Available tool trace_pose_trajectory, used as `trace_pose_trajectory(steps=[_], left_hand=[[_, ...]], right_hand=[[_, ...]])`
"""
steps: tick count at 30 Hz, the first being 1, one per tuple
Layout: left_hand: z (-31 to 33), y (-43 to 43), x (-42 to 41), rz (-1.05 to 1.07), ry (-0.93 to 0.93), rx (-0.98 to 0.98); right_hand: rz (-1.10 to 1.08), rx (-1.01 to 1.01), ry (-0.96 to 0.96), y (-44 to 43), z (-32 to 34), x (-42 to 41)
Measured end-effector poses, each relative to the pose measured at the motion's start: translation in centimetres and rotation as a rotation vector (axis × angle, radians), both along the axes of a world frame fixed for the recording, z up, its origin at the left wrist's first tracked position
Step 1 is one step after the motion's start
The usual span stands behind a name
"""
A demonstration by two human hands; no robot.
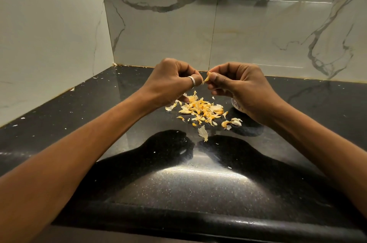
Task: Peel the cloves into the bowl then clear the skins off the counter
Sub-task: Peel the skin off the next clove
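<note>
Bare forearms (79,143), plain silver ring (191,80) on the left hand (168,77) (perhaps the thumb).

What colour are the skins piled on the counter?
Skins: yellow-orange mixed with off-white; head view.

— How is the light?
— Warm, moderate. The bare forearms (89,143) lay hard black shadows on the glossy black speckled stone counter (59,123).
— Glare?
— A bright patch mid-counter, and pale streaks on the grey-veined white marble wall tiles (258,34). Straight edges bow at the borders. Focus is sharp.
</note>
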State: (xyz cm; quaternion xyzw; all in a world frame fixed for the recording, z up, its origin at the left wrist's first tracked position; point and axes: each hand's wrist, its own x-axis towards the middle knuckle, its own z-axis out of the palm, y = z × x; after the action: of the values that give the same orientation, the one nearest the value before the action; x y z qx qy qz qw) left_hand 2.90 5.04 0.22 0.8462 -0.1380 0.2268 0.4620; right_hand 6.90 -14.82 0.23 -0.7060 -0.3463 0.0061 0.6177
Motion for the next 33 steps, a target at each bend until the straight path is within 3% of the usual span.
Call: trace_pose_trajectory(steps=[4,10,23,28,31,33], left_hand=[[-0.2,-0.1,0.0,0.032,-0.106,0.069],[-0.7,-0.2,-0.2,0.136,-0.43,0.411],[-1.1,-0.9,-0.4,0.286,-0.622,0.756],[-1.2,-1.2,-0.3,0.242,-0.471,0.507],[-0.8,-1.2,-0.5,0.154,-0.237,0.287],[-0.4,-1.2,-0.8,0.046,-0.023,0.031]], right_hand=[[-0.036,-0.027,-0.034,0.2,-0.1,-0.1],[-0.045,-0.045,-0.025,0.5,-0.4,0.0],[-0.056,-0.087,-0.101,0.8,-0.4,-0.4],[-0.056,-0.118,-0.093,0.8,-0.5,-0.3],[-0.019,-0.093,-0.044,0.6,-0.4,-0.3],[0.024,-0.069,0.003,0.4,-0.3,-0.3]])
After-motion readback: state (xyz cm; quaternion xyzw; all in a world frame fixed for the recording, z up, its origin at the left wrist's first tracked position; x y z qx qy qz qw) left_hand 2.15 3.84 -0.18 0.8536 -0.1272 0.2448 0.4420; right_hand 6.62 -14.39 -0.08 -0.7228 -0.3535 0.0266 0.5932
